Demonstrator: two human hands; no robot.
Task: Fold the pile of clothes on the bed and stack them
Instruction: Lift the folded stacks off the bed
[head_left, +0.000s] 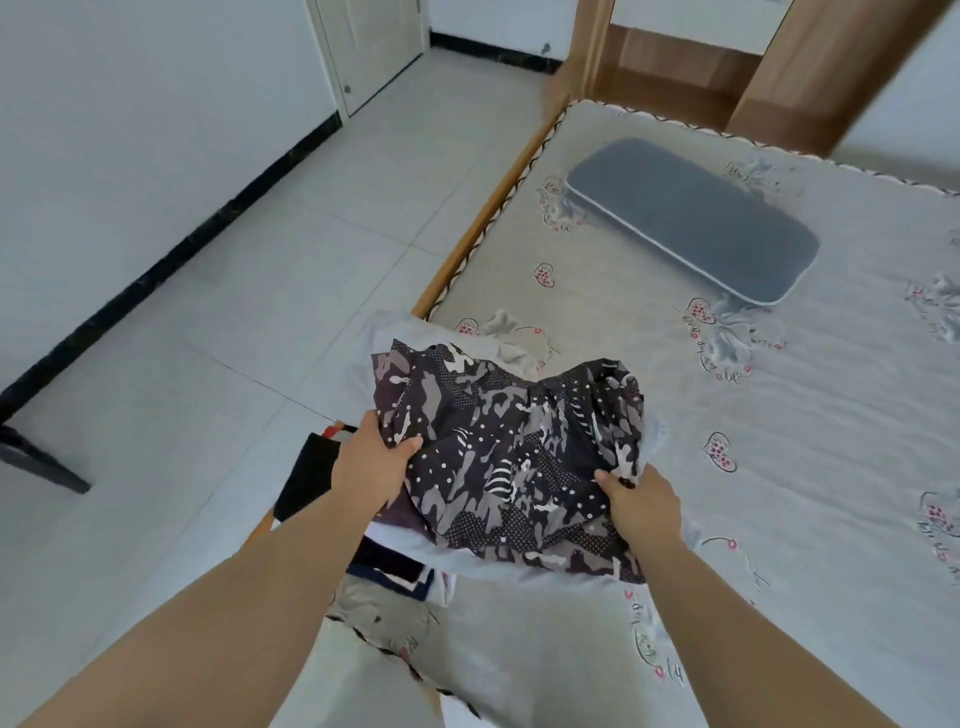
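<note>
The bed (779, 467) is carrying the pile of clothes (395, 566) at its near left edge. Above the pile, the camouflage garment (514, 457) is hanging soft and light, best held by its edges. The left hand (371, 465) and right hand (641, 506) are each pinching it with curled fingers. No legible labels are showing.

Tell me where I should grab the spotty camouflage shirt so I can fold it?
Grab the camouflage shirt by its two side edges, one from the left and one from the right, as the left hand and right hand do here. It is bunched on the pile of clothes, so holding both sides apart would probably let it hang flat.
</note>
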